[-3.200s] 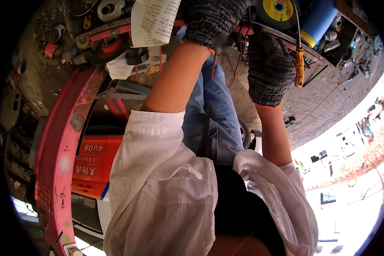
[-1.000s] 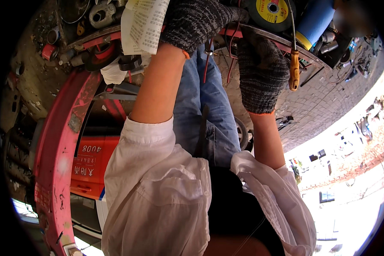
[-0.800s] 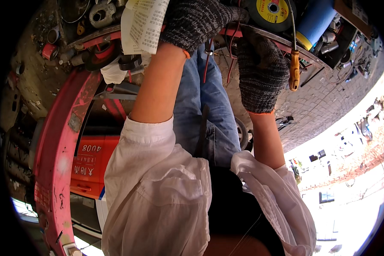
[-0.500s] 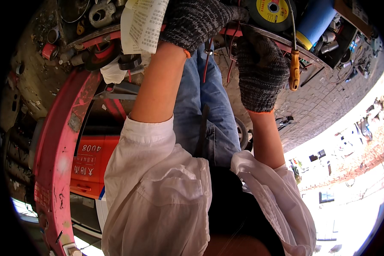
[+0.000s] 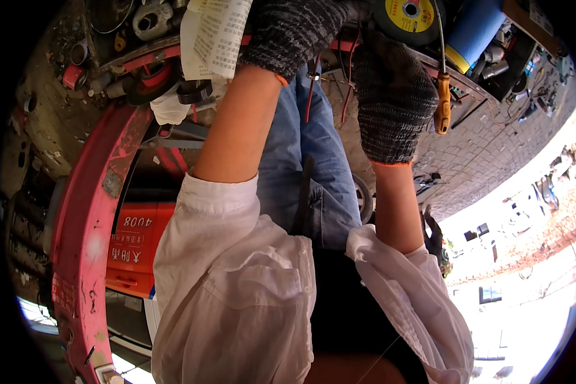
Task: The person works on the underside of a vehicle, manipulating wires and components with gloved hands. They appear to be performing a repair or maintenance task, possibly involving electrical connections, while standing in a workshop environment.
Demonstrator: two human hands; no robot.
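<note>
My left hand point(image 5: 299, 33), in a dark knitted glove with an orange cuff edge, reaches over the bench edge at the top. Its fingers point right and look closed, with the tips dark against the upper rim. My right hand point(image 5: 393, 96), gloved alike, is just right of it, fingers curled in deep shadow close to the left fingertips. What either hand grips is too dark to make out. Thin red wires point(image 5: 349, 96) hang between the hands. Beside my right hand hangs a screwdriver with an amber handle point(image 5: 442, 105). A cutting disc with a yellow label point(image 5: 411, 16) lies just beyond it.
A printed paper sheet point(image 5: 214, 38) hangs by my left wrist. A roll of black tape point(image 5: 194, 93) is below it. A blue cylinder point(image 5: 473, 32) lies at the upper right. A pink metal beam point(image 5: 86, 217) runs down the left, near an orange vehicle door point(image 5: 131, 256).
My right hand has shifted slightly upward, its fingers reaching nearer the disc. My left hand has moved a little right and up. A dark shape now shows beside my right sleeve.
</note>
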